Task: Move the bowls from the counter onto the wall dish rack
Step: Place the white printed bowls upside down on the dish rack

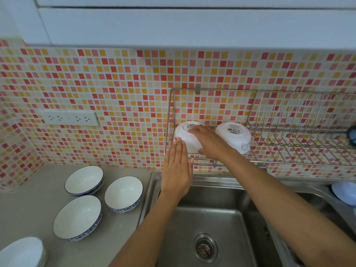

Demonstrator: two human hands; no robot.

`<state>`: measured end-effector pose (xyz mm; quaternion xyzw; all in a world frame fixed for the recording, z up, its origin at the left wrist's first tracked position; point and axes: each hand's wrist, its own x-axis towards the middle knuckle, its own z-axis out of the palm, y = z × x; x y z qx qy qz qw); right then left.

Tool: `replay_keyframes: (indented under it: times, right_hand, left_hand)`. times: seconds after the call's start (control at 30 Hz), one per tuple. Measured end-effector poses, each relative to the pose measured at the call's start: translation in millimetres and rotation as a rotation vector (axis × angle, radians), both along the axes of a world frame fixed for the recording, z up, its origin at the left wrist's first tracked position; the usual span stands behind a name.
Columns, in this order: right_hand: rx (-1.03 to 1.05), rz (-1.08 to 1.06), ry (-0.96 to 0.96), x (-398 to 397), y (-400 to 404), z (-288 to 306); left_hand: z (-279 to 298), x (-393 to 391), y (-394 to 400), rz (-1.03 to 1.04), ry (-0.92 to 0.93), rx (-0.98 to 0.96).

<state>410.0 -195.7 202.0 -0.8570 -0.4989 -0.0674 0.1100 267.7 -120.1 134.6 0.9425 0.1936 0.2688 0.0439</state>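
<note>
Two white bowls lie upside down on the wire wall dish rack [269, 93]. On the left one [185, 136] rests my right hand [209, 142], gripping it from above and from the right. My left hand [177, 168] is flat, fingers together, its fingertips touching that bowl's lower left side. The second white bowl [234, 134] sits just to the right, untouched. Three blue-rimmed white bowls stand upright on the grey counter at the left: one at the back [84, 181], one to the right [123, 193], one in front [77, 216].
A steel sink [221, 218] with a drain lies under my arms. Another white dish [21, 252] sits at the counter's near left corner. Wall sockets [69, 118] are on the tiled wall. A pale blue object [344, 191] rests at the sink's right.
</note>
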Motion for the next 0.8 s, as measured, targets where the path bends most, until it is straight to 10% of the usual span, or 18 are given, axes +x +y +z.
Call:
replay_keyframes:
  times: [0.23,0.8]
  right_hand:
    - [0.402,-0.217,0.076,5.9,-50.5,-12.9]
    - [0.069,-0.61,-0.005,17.0,-93.7,-29.9]
  left_hand:
    - [6.5,1.2,-0.3,-0.026,0.031,-0.083]
    - [24.2,41.4,8.8,0.025,0.216,-0.01]
